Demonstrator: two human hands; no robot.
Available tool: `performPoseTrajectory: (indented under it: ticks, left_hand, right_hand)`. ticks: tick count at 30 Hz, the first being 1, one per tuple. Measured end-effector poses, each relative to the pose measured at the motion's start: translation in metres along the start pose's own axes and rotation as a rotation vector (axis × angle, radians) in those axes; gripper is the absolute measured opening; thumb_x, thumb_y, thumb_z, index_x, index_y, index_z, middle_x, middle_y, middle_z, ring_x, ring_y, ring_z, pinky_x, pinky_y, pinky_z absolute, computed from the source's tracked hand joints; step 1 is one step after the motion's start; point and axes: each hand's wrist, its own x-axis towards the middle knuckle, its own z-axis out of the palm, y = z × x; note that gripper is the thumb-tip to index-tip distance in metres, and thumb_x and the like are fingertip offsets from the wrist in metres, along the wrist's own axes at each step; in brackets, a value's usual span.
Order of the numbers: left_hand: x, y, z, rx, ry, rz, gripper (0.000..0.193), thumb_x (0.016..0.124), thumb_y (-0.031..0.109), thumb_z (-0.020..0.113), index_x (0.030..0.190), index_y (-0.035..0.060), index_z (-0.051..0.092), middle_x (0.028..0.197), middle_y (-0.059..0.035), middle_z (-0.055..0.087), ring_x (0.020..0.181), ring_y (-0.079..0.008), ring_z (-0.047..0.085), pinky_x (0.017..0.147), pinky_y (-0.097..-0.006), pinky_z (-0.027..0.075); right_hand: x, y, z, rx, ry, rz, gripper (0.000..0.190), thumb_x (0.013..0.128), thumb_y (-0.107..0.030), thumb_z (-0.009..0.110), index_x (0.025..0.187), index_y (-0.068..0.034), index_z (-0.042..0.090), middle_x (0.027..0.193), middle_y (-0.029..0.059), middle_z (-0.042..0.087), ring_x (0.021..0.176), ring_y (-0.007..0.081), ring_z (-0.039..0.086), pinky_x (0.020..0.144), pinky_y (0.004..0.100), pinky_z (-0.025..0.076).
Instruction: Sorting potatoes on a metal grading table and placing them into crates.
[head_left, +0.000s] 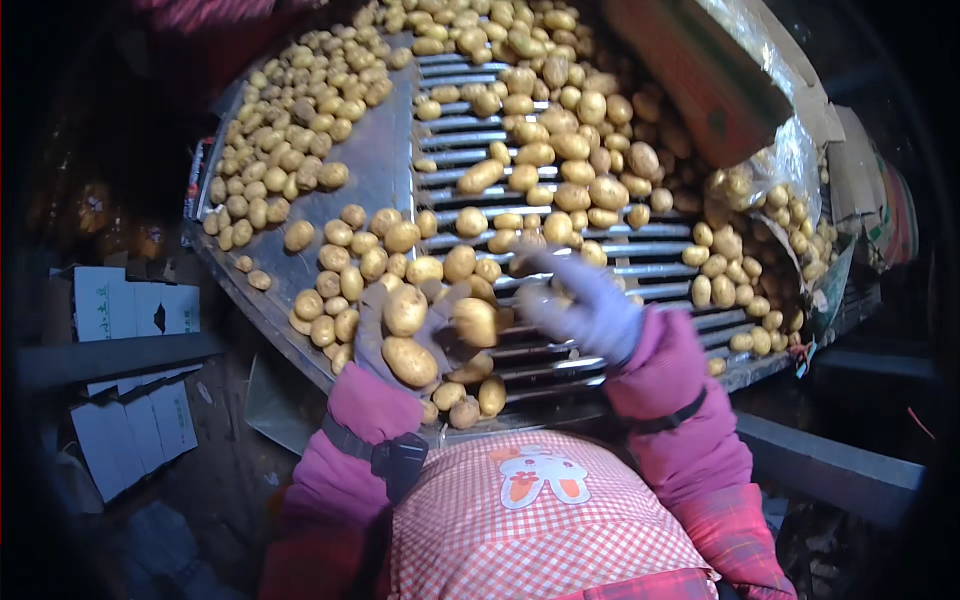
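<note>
My left hand (371, 341) wears a grey glove and is turned palm up beside the slatted metal rack. Cradled in it are one potato (405, 310) and, below that, another potato (409, 361). A motion-blurred potato (475, 322) is at its fingertips; whether the hand touches it is unclear. My right hand (581, 304), in a pale lilac glove, is blurred over the slats (645, 270). Its fingers look spread, with nothing visible between them. Loose potatoes (574, 196) lie just beyond it, and several small potatoes (465, 401) rest at the near edge.
Many smaller potatoes (289, 142) cover the flat metal plate (367, 157) at left. A cardboard box (712, 82) lined with clear plastic leans at upper right. Potatoes spill from an opening (772, 255) on the right. White cartons (135, 307) lie lower left, near a metal bar (120, 356).
</note>
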Motion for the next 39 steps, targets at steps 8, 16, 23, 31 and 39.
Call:
performPoseTrajectory:
  ticks: [8, 16, 23, 31, 39]
  left_hand:
    - [0.004, 0.005, -0.003, 0.164, 0.179, -0.05, 0.063, 0.103, 0.051, 0.04, 0.142, 0.0006, 0.044, 0.145, -0.0214, 0.048, 0.127, -0.0365, 0.053, 0.105, -0.0481, 0.047]
    - [0.02, 0.002, 0.002, 0.171, 0.087, -0.174, 0.064, 0.103, 0.052, 0.037, 0.143, 0.0033, 0.047, 0.139, -0.0206, 0.056, 0.116, -0.0364, 0.062, 0.095, -0.049, 0.055]
    - [0.016, 0.004, 0.022, 0.504, 0.055, -0.151, 0.064, 0.105, 0.055, 0.033, 0.142, 0.0063, 0.053, 0.127, -0.0151, 0.062, 0.095, -0.025, 0.067, 0.079, -0.0356, 0.058]
    - [0.02, 0.01, 0.012, 0.263, 0.137, -0.135, 0.05, 0.102, 0.047, 0.046, 0.129, 0.0068, 0.057, 0.113, -0.0095, 0.064, 0.085, -0.0266, 0.065, 0.065, -0.0408, 0.056]
    - [0.024, 0.014, -0.005, 0.171, 0.166, -0.073, 0.051, 0.103, 0.049, 0.044, 0.131, 0.0082, 0.056, 0.117, -0.0092, 0.063, 0.096, -0.0262, 0.064, 0.075, -0.0415, 0.056]
  right_hand:
    - [-0.035, 0.015, -0.019, -0.995, 0.073, -0.234, 0.042, 0.087, -0.012, 0.069, 0.128, -0.009, 0.061, 0.106, 0.0165, 0.068, 0.094, 0.0359, 0.067, 0.083, 0.0436, 0.054]
    - [-0.003, 0.033, 0.021, -1.262, -0.11, -0.081, 0.047, 0.088, -0.026, 0.068, 0.132, -0.014, 0.055, 0.108, 0.012, 0.06, 0.095, 0.0308, 0.063, 0.079, 0.0459, 0.052]
    - [-0.018, -0.02, 0.034, -0.383, -0.119, -0.213, 0.047, 0.095, -0.029, 0.066, 0.133, -0.003, 0.056, 0.105, 0.0207, 0.064, 0.096, 0.0365, 0.065, 0.084, 0.0423, 0.052]
    - [0.001, 0.027, 0.003, -1.44, -0.023, -0.037, 0.055, 0.079, -0.024, 0.074, 0.129, -0.013, 0.055, 0.121, 0.0097, 0.06, 0.109, 0.0293, 0.061, 0.094, 0.0483, 0.045]
    - [0.022, 0.025, -0.05, -0.882, 0.227, -0.136, 0.059, 0.081, -0.011, 0.062, 0.139, -0.012, 0.051, 0.11, 0.0205, 0.062, 0.098, 0.04, 0.062, 0.088, 0.0479, 0.051]
